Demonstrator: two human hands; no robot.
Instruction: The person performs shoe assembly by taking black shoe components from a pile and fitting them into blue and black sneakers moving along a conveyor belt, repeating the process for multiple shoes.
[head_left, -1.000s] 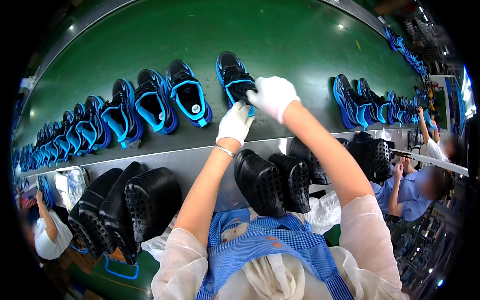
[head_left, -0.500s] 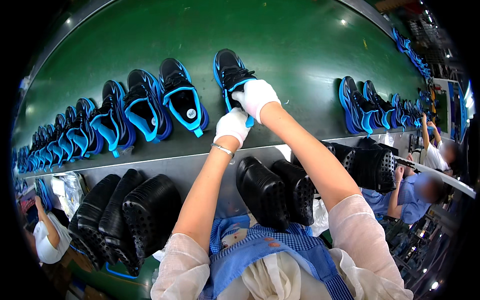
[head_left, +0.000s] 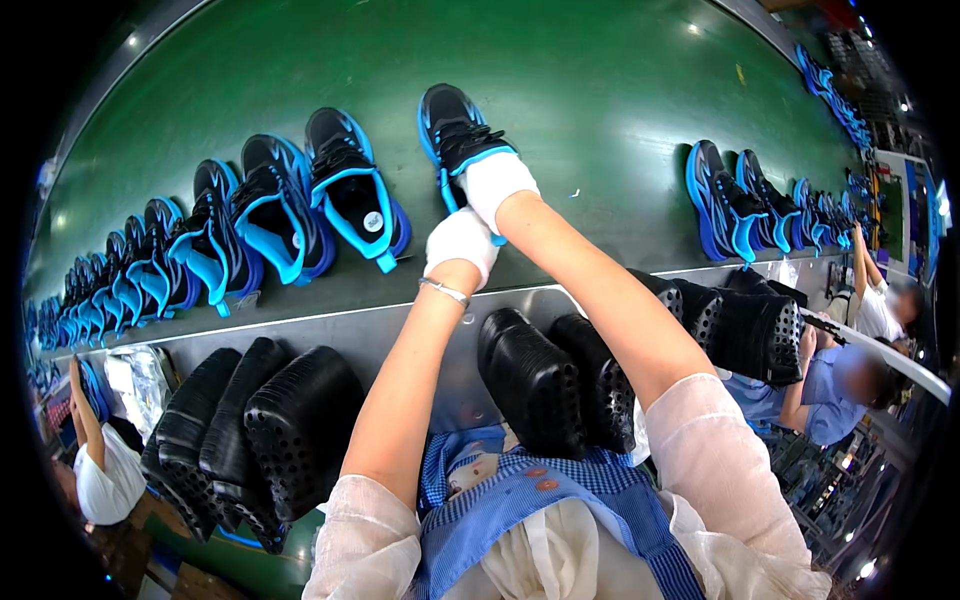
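A black sneaker [head_left: 448, 122] with bright blue edging sits on the green work surface, its toe pointing away from me. At its heel is my left hand [head_left: 460, 244] in a white glove, fingers curled round the back of the shoe. My right hand [head_left: 498, 186], also gloved in white, reaches into the shoe's opening; its fingers are hidden inside. A bit of blue heel trim shows between the two hands. Nearest on the left stands a matching sneaker [head_left: 352, 185] with a round white sticker on its insole.
A long row of similar sneakers [head_left: 265, 210] runs off to the left, another group [head_left: 715, 200] to the right. Black ribbed shoe-shaped forms [head_left: 300, 420] hang below the metal table edge [head_left: 400, 312], on both sides of my arms. Co-workers [head_left: 838, 390] sit along the right, another [head_left: 108, 480] at lower left.
My right hand has gone deeper into the sneaker, hiding its fingers. The sneaker has shifted slightly up and left in view, as have the neighbouring shoes on the left.
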